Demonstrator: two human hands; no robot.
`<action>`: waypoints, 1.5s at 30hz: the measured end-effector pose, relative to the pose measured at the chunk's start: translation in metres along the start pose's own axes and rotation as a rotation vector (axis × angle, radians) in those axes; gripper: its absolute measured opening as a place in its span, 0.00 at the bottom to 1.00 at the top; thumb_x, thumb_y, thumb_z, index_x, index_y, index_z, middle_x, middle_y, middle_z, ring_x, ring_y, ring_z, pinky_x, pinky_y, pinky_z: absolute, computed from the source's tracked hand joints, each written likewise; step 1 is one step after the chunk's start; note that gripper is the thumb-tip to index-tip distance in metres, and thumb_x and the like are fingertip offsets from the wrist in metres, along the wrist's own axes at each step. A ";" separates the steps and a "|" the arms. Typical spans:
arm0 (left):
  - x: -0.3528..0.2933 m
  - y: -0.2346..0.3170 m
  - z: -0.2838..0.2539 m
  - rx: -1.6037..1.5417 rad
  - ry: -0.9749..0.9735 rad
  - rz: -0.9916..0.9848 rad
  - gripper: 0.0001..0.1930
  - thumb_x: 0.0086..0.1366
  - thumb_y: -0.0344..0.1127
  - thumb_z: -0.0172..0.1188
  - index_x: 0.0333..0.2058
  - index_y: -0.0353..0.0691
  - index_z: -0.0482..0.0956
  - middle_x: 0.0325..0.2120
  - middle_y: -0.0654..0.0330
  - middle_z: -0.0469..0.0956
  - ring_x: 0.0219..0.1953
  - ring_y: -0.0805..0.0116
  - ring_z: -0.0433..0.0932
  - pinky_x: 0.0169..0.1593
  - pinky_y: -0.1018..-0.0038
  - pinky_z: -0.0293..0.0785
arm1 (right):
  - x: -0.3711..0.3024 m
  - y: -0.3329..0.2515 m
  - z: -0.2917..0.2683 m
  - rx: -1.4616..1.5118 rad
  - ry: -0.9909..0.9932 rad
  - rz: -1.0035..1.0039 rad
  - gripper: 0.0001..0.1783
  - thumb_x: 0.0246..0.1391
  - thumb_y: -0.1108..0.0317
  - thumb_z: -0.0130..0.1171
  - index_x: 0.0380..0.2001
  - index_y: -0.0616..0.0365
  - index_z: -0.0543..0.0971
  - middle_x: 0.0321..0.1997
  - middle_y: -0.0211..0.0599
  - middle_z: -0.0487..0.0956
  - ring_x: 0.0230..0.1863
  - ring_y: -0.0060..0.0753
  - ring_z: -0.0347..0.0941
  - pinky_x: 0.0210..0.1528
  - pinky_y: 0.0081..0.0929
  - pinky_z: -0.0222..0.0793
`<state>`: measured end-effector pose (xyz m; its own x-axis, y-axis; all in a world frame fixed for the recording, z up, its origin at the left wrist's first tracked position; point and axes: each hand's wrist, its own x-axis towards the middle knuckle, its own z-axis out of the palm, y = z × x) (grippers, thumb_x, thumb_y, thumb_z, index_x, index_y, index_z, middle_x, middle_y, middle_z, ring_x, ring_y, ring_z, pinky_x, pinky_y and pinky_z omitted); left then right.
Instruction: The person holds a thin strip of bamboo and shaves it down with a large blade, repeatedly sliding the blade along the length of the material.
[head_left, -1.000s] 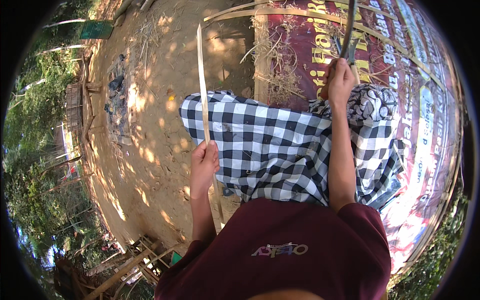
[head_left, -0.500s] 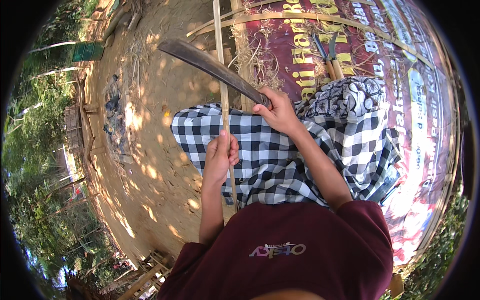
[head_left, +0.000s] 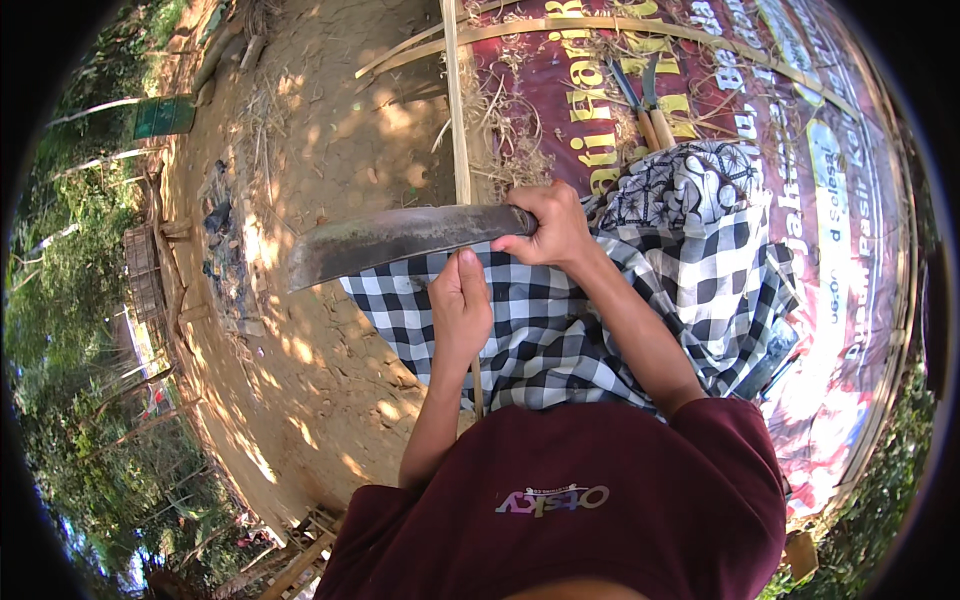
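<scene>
The right hand (head_left: pixel 553 225), at the centre of the frame, has its fingers closed around the handle end of a broad, dark machete (head_left: pixel 400 240). The blade extends toward the left of the frame and crosses over a pale wooden strip (head_left: pixel 457 110); contact between the two cannot be determined. The strip runs from the top edge, near centre, to the left hand (head_left: pixel 462 305), whose fingers grip it just below the blade. Checked cloth (head_left: pixel 540 320) covers the lap. Two wooden-handled knives (head_left: pixel 661 128) lie at upper right, with curled shavings (head_left: pixel 520 145) to their left.
</scene>
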<state>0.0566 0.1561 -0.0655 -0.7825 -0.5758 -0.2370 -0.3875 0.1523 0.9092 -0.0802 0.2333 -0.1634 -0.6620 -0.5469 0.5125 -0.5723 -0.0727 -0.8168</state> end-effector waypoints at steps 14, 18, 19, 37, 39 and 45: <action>-0.047 -0.008 -0.051 -0.258 0.049 -0.361 0.21 0.74 0.50 0.40 0.23 0.47 0.59 0.11 0.73 0.50 0.10 0.86 0.44 0.12 0.82 0.39 | 0.048 0.063 -0.056 0.763 0.702 0.518 0.37 0.64 0.37 0.38 0.16 0.59 0.69 0.12 0.29 0.67 0.12 0.20 0.61 0.15 0.21 0.56; -0.025 0.002 -0.039 -0.340 -0.063 -0.360 0.20 0.74 0.50 0.40 0.23 0.47 0.60 0.11 0.73 0.50 0.10 0.86 0.45 0.12 0.82 0.39 | 0.014 0.039 -0.036 0.551 0.435 0.416 0.34 0.63 0.40 0.42 0.16 0.60 0.70 0.11 0.27 0.66 0.12 0.20 0.62 0.16 0.21 0.55; -0.025 0.004 -0.037 -0.330 -0.073 -0.350 0.21 0.74 0.50 0.40 0.23 0.47 0.60 0.11 0.73 0.51 0.10 0.86 0.45 0.12 0.82 0.39 | 0.012 0.034 -0.030 0.486 0.367 0.366 0.34 0.62 0.40 0.45 0.16 0.60 0.71 0.10 0.27 0.65 0.13 0.20 0.62 0.16 0.22 0.54; -0.028 0.022 -0.011 -0.257 -0.162 -0.312 0.20 0.74 0.48 0.41 0.23 0.47 0.60 0.11 0.75 0.50 0.10 0.87 0.45 0.11 0.83 0.39 | 0.002 -0.007 0.006 0.123 -0.035 -0.062 0.34 0.41 0.31 0.61 0.16 0.56 0.72 0.12 0.38 0.67 0.16 0.47 0.69 0.20 0.37 0.60; -0.022 0.019 -0.008 -0.278 -0.108 -0.314 0.19 0.74 0.48 0.41 0.23 0.47 0.60 0.11 0.76 0.50 0.10 0.87 0.45 0.11 0.83 0.39 | 0.015 0.007 -0.003 -0.101 -0.006 -0.157 0.35 0.39 0.30 0.60 0.16 0.56 0.72 0.12 0.37 0.67 0.16 0.46 0.69 0.20 0.37 0.58; -0.025 0.016 -0.020 -0.359 -0.083 -0.351 0.20 0.74 0.50 0.41 0.23 0.48 0.60 0.11 0.75 0.49 0.09 0.86 0.44 0.11 0.82 0.38 | 0.022 0.040 0.004 -0.262 0.142 -0.133 0.37 0.39 0.26 0.58 0.15 0.56 0.78 0.11 0.33 0.72 0.13 0.39 0.70 0.17 0.33 0.64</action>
<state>0.0799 0.1573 -0.0384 -0.6769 -0.4750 -0.5624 -0.4534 -0.3328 0.8268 -0.1159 0.2154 -0.1857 -0.6236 -0.4237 0.6570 -0.7510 0.0912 -0.6540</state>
